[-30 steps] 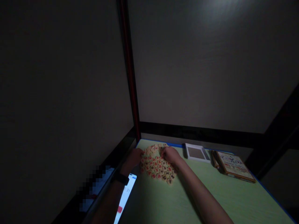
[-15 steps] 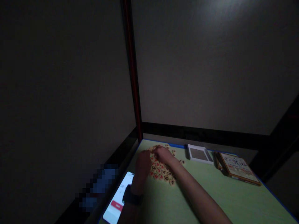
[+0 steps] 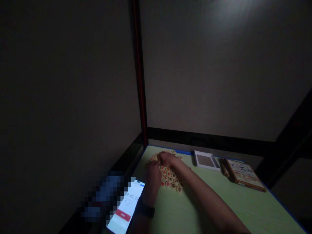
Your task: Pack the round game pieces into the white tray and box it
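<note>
A patch of round wooden xiangqi pieces, marked with red and black characters, lies on a light green tabletop. Over the left side of the patch is my left hand, its fingers curled down among the pieces. My right hand reaches across to the upper part of the patch, fingers bent and close to the left fingertips. Both sets of fingertips are dark and partly hidden, so anything pinched in them does not show. A dark watch is on my left wrist.
A lit phone showing a timer lies by the table's left edge, partly behind my left forearm. At the back stands a shallow white box; right of it is a flat brown-edged box with a printed top. Walls border the table behind and at left.
My left hand has shifted slightly right and toward me, uncovering pieces at the upper left and more of the phone. The right hand stays at the upper pieces. The view has moved slightly.
</note>
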A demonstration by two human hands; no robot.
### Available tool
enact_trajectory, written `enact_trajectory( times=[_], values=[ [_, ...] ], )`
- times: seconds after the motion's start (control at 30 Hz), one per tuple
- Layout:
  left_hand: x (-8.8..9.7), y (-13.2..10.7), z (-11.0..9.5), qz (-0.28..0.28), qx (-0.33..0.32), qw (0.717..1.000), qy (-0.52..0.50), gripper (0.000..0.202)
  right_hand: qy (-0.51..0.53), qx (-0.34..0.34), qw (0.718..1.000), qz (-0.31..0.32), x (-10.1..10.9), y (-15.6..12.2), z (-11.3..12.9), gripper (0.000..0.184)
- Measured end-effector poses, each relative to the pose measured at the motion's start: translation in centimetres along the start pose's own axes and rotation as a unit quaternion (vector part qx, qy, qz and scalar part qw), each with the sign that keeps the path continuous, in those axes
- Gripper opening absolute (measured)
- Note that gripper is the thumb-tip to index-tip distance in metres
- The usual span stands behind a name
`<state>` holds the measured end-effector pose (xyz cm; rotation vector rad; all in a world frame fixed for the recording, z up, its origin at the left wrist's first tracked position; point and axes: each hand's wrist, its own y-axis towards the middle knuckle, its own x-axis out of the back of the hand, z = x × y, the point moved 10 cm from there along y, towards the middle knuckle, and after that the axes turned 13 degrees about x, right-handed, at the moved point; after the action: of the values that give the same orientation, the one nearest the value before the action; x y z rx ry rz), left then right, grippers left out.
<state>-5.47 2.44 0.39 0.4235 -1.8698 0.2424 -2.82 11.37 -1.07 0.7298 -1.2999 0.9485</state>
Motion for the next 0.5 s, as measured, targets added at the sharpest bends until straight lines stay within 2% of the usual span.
enact_trajectory(
  times=[0.1, 0.37, 0.5],
  values=[
    [0.7, -0.1, 0.6, -0.014, 0.026, 0.999, -0.024, 0.045, 0.012, 0.005, 1.0, -0.017, 0.3, 0.0, -0.2, 0.025],
    [0.9, -0.4, 0.7, -0.023, 0.018, 0.999, -0.022, 0.044, 0.012, 0.01, 0.997, -0.077, 1.6, -1.1, 0.2, 0.019],
    [1.0, -0.5, 0.6, -0.04, 0.007, 0.999, -0.005, 0.04, 0.004, 0.011, 0.995, -0.097, 2.3, -2.1, 1.0, 0.024]
  ],
)
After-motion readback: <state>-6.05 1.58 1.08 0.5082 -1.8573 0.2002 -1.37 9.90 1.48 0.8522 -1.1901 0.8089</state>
